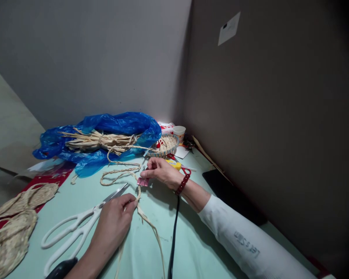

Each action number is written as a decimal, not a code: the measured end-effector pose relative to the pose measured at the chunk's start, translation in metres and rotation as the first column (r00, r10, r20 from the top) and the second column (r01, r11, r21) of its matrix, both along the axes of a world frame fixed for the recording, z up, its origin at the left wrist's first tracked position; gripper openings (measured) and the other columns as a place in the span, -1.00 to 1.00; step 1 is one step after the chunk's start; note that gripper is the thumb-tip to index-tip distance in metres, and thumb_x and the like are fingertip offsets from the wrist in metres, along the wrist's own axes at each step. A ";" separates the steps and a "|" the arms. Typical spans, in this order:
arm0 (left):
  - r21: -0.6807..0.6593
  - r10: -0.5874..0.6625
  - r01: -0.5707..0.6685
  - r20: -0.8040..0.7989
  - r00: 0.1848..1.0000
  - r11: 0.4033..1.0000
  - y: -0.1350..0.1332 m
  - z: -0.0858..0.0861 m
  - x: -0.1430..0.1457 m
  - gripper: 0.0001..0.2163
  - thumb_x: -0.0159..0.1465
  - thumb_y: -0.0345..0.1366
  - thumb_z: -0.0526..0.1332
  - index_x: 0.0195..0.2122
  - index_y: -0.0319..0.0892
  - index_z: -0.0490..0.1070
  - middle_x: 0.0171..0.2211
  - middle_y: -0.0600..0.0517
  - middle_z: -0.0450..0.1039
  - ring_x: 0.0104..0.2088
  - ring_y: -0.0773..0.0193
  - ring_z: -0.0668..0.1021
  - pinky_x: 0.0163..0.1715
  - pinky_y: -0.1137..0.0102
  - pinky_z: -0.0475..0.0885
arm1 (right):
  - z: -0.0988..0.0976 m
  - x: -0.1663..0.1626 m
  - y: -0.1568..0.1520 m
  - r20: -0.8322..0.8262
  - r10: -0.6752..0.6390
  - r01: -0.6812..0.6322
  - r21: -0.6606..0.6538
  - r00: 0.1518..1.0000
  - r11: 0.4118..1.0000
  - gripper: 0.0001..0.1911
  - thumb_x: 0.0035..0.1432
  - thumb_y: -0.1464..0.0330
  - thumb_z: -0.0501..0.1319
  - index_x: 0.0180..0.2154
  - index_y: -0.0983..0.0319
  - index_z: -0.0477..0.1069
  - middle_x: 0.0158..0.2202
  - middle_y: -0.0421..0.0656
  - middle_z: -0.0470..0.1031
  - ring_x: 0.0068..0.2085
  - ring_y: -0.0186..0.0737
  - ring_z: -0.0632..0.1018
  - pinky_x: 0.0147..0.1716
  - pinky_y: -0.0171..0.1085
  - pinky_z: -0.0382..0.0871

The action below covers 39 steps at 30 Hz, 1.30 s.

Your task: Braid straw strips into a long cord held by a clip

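Head | mint-green table (189,244) | grey corner walls (119,58) | left hand (113,223), right hand (162,173) hold braid (119,171)

Green table (192,244), braided cord (119,171), scissors (84,224) (white-handled)

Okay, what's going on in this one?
A person is handling straw at a green table. The right hand pinches a pink clip fixed on a straw braid. The left hand grips the same braid just below the clip, where loose strands trail toward the person. White scissors lie beside the left hand. Behind are a straw bundle on a blue bag, a basket and a cup. Woven mats lie at the left.
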<state>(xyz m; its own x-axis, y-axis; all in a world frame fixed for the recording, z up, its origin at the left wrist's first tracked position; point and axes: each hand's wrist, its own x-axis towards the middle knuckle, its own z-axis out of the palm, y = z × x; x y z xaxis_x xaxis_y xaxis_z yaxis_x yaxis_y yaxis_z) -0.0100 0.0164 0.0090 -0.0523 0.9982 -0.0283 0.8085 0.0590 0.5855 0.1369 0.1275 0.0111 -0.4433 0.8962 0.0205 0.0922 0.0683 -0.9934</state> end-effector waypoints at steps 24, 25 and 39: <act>-0.040 0.085 -0.077 0.335 0.938 0.996 0.012 -0.005 -0.005 -0.73 0.11 -0.09 0.17 -0.54 -0.17 0.44 -0.58 0.10 0.36 -0.49 0.25 0.36 -0.45 0.41 0.20 | -0.002 0.004 0.000 0.292 -0.067 -0.013 0.263 0.954 0.965 -0.70 0.14 0.17 0.29 -0.26 0.27 0.38 -0.34 -0.13 0.54 -0.28 -0.23 0.52 -0.33 -0.33 0.29; -0.057 0.089 -0.073 0.370 0.925 0.996 0.010 -0.005 -0.004 -0.74 0.09 -0.08 0.19 -0.54 -0.18 0.45 -0.59 0.11 0.34 -0.49 0.26 0.35 -0.46 0.42 0.19 | 0.001 0.007 -0.005 0.308 -0.093 -0.001 0.293 0.947 0.956 -0.69 0.13 0.18 0.29 -0.23 0.27 0.38 -0.29 -0.11 0.53 -0.23 -0.20 0.50 -0.29 -0.31 0.28; -0.191 0.141 -0.023 0.627 0.766 0.981 -0.008 -0.010 0.002 -0.73 0.05 -0.08 0.25 -0.54 -0.21 0.37 -0.62 0.18 0.17 -0.55 0.38 0.18 -0.54 0.47 0.05 | 0.010 0.024 -0.084 0.451 -0.143 -0.056 0.399 0.881 0.915 -0.83 0.23 0.44 0.08 -0.37 0.26 0.42 -0.45 -0.17 0.49 -0.40 -0.30 0.44 -0.38 -0.34 0.17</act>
